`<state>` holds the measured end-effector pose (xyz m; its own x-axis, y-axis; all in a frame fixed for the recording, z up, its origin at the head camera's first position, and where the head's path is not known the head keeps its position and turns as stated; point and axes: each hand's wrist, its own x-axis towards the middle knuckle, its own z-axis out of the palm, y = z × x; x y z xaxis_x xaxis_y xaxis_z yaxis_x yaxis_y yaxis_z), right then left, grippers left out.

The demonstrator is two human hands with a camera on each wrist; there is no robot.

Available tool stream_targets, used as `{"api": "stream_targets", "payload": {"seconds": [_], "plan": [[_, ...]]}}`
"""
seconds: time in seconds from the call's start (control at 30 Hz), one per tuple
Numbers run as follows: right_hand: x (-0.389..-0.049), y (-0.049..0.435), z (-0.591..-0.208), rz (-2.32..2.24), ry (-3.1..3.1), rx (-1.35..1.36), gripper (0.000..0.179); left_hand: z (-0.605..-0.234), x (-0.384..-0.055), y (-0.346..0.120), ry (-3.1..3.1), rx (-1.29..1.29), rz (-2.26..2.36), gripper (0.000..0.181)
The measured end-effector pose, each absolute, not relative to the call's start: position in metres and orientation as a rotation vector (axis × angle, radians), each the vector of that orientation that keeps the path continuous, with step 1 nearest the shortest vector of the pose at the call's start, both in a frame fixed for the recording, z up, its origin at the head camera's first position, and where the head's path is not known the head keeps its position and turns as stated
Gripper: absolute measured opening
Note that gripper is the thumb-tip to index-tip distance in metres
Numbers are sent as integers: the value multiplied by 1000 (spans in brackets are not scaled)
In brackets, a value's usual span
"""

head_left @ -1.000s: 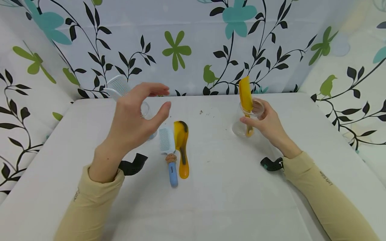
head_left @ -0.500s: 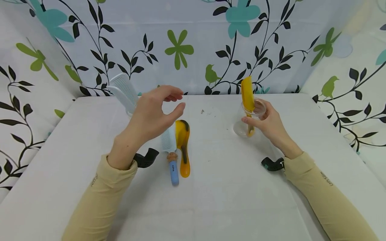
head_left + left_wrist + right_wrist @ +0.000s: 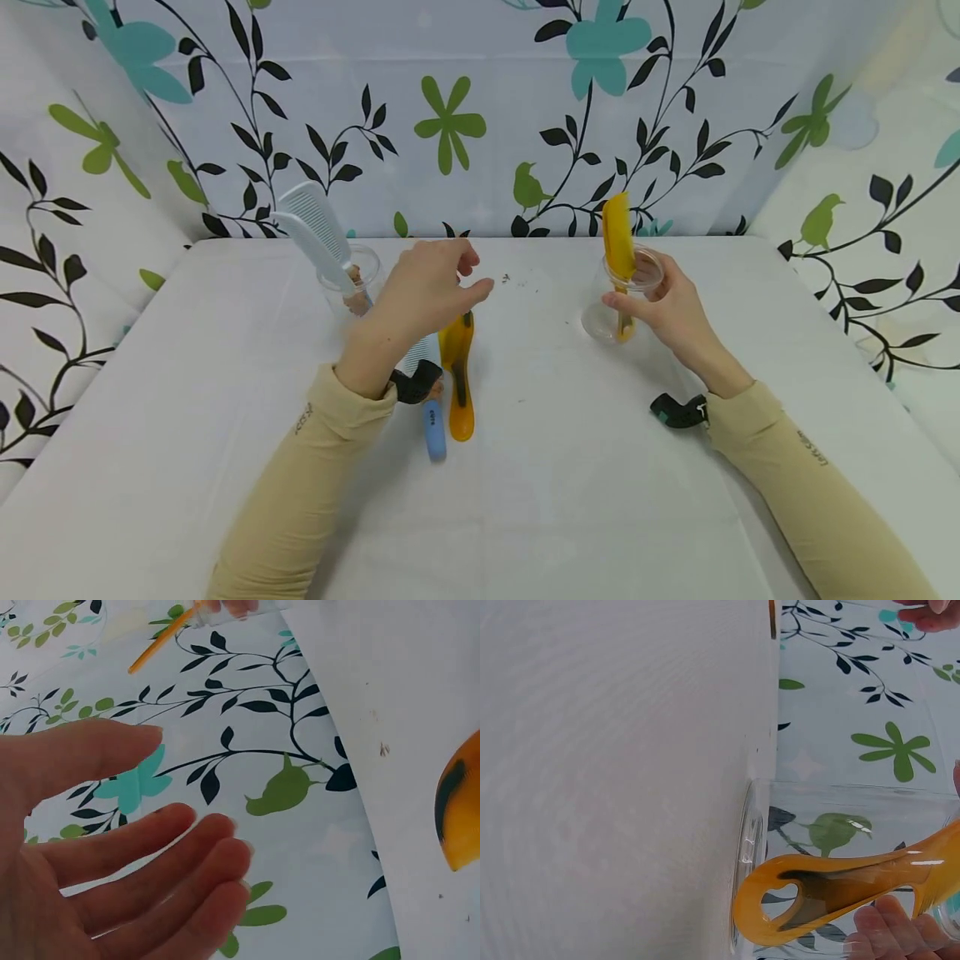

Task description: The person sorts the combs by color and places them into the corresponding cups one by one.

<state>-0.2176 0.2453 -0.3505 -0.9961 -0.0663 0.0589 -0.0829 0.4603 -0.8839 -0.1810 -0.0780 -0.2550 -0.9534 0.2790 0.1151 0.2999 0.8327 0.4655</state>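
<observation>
In the head view my right hand [image 3: 671, 308] grips a clear jar [image 3: 596, 321] standing on the table. A yellow comb [image 3: 618, 237] stands in it, teeth end up; the right wrist view shows its amber handle [image 3: 840, 889] with a hole. My left hand [image 3: 423, 296] is raised over the table, fingers loosely bent and thumb apart, with nothing held. Below it lie a pale comb with a blue handle [image 3: 434, 429], partly hidden by the arm, and an amber-and-black comb [image 3: 461, 400]. The left wrist view catches the latter's end [image 3: 465, 810].
Behind my left hand, a second clear jar [image 3: 366, 260] holds a pale blue comb [image 3: 318, 233] leaning left. The white table [image 3: 570, 500] ends at a leaf-patterned backdrop [image 3: 480, 192]. Small dark specks lie near the table's back edge.
My left hand has moved right, away from the left jar and over the two lying combs, revealing more of that jar. The right hand still holds its jar in place.
</observation>
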Motion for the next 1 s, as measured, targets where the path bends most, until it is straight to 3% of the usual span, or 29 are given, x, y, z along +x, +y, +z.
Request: {"api": "stream_targets", "payload": {"seconds": [0.13, 0.37, 1.0], "plan": [[-217, 245, -353, 1623, -2678, 115, 88, -266, -194, -66, -3096, -357, -630, 38], [-217, 245, -353, 1623, -2657, 150, 86, -283, -207, -57, -3169, -225, -408, 29], [-217, 247, -352, 1601, -2652, 180, 87, -315, -213, -50, -3237, -235, -90, 21]]}}
